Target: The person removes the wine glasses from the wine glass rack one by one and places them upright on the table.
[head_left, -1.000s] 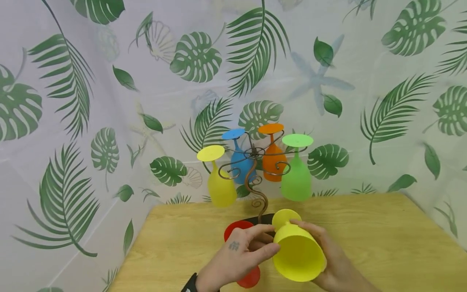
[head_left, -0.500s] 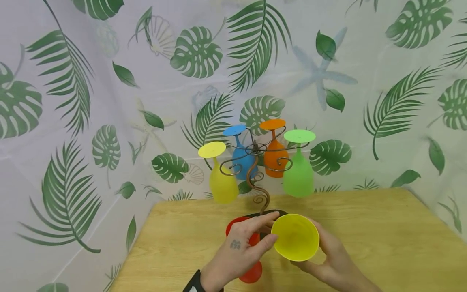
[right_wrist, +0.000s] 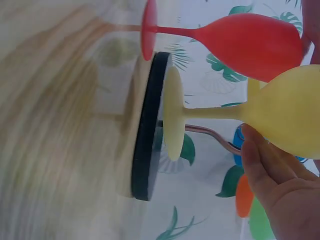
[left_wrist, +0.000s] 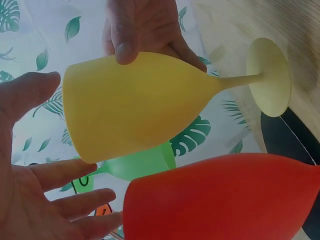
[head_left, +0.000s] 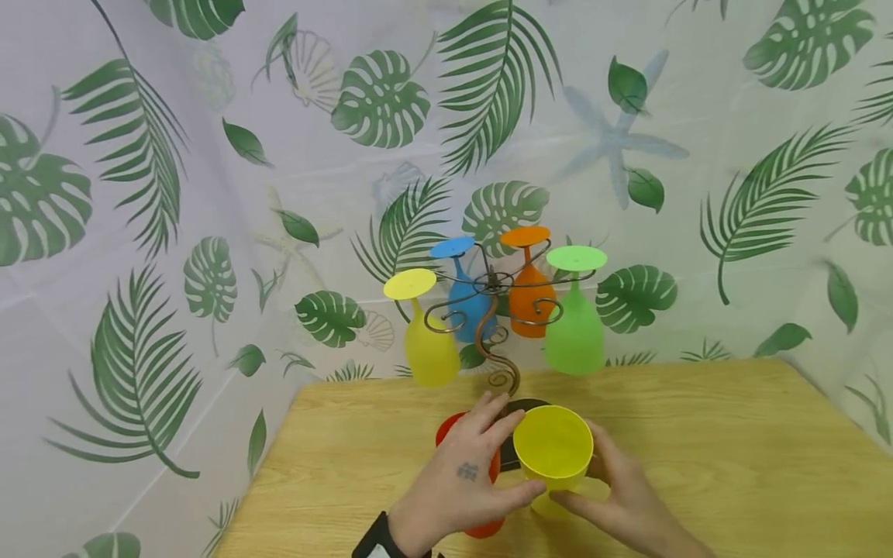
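Two hands | right hand (head_left: 621,496) grips yellow goblet (head_left: 553,449) | left hand (head_left: 463,484) open beside it

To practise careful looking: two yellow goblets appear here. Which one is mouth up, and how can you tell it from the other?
The yellow goblet between the left hand and right hand, above the table. The other yellow goblet hangs upside down on the rack.

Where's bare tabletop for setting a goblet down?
Free: table right of the right hand, and the strip left of the left hand. Crowded: centre, around the rack, red goblet and yellow goblet.
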Available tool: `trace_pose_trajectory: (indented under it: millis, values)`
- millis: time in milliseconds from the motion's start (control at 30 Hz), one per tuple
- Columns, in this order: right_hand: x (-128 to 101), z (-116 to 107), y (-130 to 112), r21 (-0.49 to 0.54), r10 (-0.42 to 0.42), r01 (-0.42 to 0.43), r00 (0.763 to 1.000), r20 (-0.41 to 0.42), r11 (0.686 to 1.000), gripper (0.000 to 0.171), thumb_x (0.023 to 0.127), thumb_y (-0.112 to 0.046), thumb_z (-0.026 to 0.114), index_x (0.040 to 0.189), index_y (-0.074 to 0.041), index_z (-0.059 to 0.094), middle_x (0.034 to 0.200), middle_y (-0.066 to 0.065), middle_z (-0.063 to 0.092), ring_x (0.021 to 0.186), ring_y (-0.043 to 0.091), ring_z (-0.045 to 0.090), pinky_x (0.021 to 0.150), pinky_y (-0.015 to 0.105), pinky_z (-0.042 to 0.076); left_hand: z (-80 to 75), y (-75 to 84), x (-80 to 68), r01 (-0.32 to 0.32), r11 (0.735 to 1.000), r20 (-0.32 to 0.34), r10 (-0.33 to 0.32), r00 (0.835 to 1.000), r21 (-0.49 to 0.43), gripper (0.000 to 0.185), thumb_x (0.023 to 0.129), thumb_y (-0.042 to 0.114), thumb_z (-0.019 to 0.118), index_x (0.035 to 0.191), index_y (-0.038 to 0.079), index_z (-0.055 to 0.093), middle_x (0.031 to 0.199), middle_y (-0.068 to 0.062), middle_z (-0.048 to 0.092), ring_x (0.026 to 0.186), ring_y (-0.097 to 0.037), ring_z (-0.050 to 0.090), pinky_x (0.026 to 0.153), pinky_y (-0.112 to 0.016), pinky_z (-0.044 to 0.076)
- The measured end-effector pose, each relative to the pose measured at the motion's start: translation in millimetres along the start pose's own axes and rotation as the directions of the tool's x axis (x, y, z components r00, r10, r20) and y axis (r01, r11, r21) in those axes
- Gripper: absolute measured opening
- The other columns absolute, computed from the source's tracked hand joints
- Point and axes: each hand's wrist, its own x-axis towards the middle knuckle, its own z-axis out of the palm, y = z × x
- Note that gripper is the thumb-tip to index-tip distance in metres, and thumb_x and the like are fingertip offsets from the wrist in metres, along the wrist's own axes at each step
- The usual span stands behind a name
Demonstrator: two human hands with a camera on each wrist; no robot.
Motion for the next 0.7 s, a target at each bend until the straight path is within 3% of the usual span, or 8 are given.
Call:
trace_pose_trajectory:
  millis: [67, 167, 400, 600, 700]
  values:
    - [-0.8, 1.9, 3.0, 0.003, 0.015, -0.015, 1.000, 0.001, 1.000, 0.086, 0.077, -0.007, 0.089, 0.150, -0.011, 0.044, 0.136, 0.011, 0.059, 0.111, 0.004, 0.063, 0.079, 0.029, 0.062, 1.5, -1.4, 0.6, 0.021, 1.000, 0.018, -0.021, 1.000, 0.019, 0.072, 0.089, 0.053, 0.075, 0.148, 0.015, 0.055, 0.162, -0.006, 0.039, 0.152, -0.036, 0.032, 0.111, -0.062, 0.041]
    - [-1.0, 4.2, 7.2, 0.009, 0.045, -0.045, 0.999, 0.010, 0.999, 0.083, 0.080, -0.011, 0.088, 0.150, -0.013, 0.043, 0.137, 0.012, 0.060, 0.110, 0.005, 0.064, 0.079, 0.029, 0.062, 4.2, -2.7, 2.1, 0.073, 0.997, 0.014, -0.074, 0.997, 0.023, 0.067, 0.090, 0.050, 0.075, 0.145, 0.015, 0.059, 0.161, -0.009, 0.042, 0.150, -0.039, 0.035, 0.111, -0.062, 0.042]
    - [3.5, 7.3, 16.2, 0.013, 0.090, -0.090, 0.995, 0.038, 0.996, 0.081, 0.083, -0.015, 0.086, 0.150, -0.010, 0.041, 0.138, 0.016, 0.059, 0.107, 0.007, 0.067, 0.080, 0.029, 0.062, 7.9, -5.7, 3.7, 0.162, 0.987, 0.023, -0.162, 0.987, -0.009, 0.063, 0.094, 0.047, 0.071, 0.146, 0.013, 0.058, 0.158, -0.006, 0.047, 0.147, -0.030, 0.042, 0.111, -0.054, 0.046]
    - [2.8, 11.9, 20.8, 0.033, 0.089, -0.091, 0.994, 0.056, 0.995, 0.079, 0.083, -0.014, 0.086, 0.148, -0.007, 0.042, 0.136, 0.017, 0.060, 0.106, 0.007, 0.068, 0.081, 0.027, 0.061, 10.2, -9.3, 2.8, 0.151, 0.987, 0.058, -0.148, 0.987, -0.053, 0.064, 0.097, 0.046, 0.069, 0.149, 0.013, 0.055, 0.159, -0.012, 0.043, 0.151, -0.035, 0.033, 0.114, -0.058, 0.040]
    - [2.3, 13.7, 22.4, 0.043, 0.067, -0.069, 0.996, 0.057, 0.997, 0.078, 0.084, -0.012, 0.085, 0.149, -0.006, 0.042, 0.135, 0.019, 0.060, 0.107, 0.006, 0.067, 0.080, 0.027, 0.061, 11.4, -10.2, 2.4, 0.132, 0.991, 0.060, -0.131, 0.990, -0.022, 0.064, 0.097, 0.046, 0.068, 0.148, 0.010, 0.055, 0.159, -0.015, 0.042, 0.151, -0.037, 0.032, 0.115, -0.059, 0.038]
